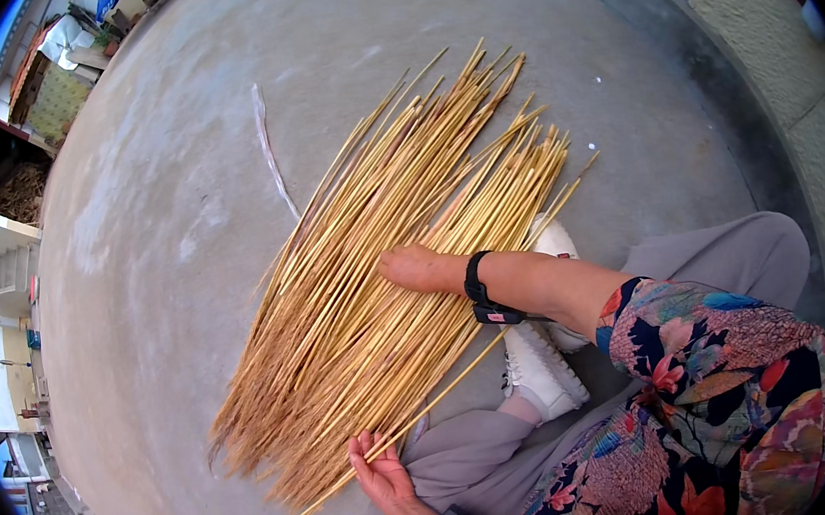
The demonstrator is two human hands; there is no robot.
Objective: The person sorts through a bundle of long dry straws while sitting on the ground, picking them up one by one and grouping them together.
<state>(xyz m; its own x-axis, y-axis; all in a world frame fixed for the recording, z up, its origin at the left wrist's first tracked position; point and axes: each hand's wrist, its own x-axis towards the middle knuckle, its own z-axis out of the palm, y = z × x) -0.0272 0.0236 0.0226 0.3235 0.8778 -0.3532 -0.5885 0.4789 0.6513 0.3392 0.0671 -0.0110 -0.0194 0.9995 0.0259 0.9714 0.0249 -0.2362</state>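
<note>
A wide bundle of dry yellow stalks [338, 316] with brown, feathery heads lies spread slantwise over the ground. My right hand [416, 268] is on the middle of it, back of the hand up, fingers curled down onto the stalks; the fingertips are partly hidden. At the bundle's near lower edge, my left hand [383, 470] is turned palm up. Its fingers close around a single long stalk [464, 368], which lies apart from the rest along the edge. The feathery end of this stalk reaches past the hand to the lower left.
A pale strip [269, 152] lies on the concrete ground [156, 204] beyond the bundle. My crossed legs in grey trousers [473, 452] and a white shoe [542, 370] are close to the stalks. A step [763, 50] runs along the right; stairs [0, 271] stand far left.
</note>
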